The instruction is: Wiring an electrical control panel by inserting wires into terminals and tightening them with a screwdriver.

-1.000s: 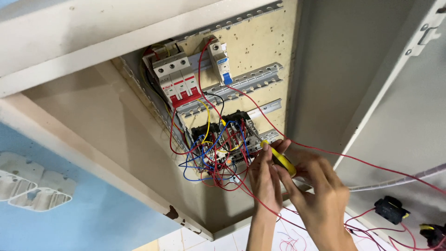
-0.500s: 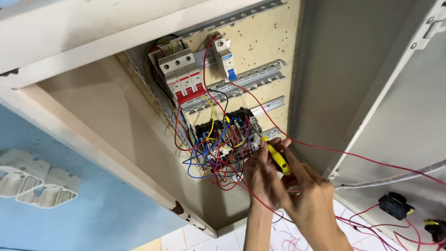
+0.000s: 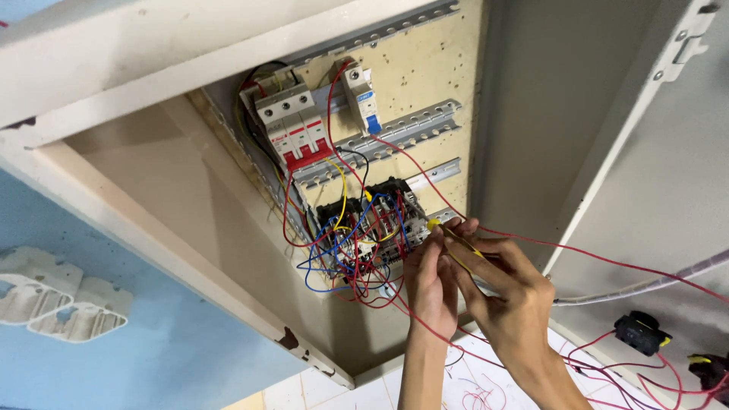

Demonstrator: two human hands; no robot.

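Observation:
My right hand (image 3: 507, 294) grips a thin yellow-handled screwdriver (image 3: 458, 241), whose tip rests at the right edge of the black contactor block (image 3: 377, 220) inside the open electrical cabinet. My left hand (image 3: 430, 282) is just left of the right hand, fingers bunched against the same edge of the block among red wires (image 3: 395, 300). What its fingertips pinch is hidden. Blue, yellow and red wires tangle below the block.
A three-pole breaker with red levers (image 3: 292, 125) and a small breaker (image 3: 363, 99) sit on metal rails (image 3: 414, 127) above. The cabinet door (image 3: 668, 190) hangs open at right, with a grey cable (image 3: 645, 285) and black plugs (image 3: 642, 332) below. White sockets (image 3: 53, 296) are at left.
Both hands have crept up and left toward the contactor block. The screwdriver tip now touches its right edge. The view has shifted slightly.

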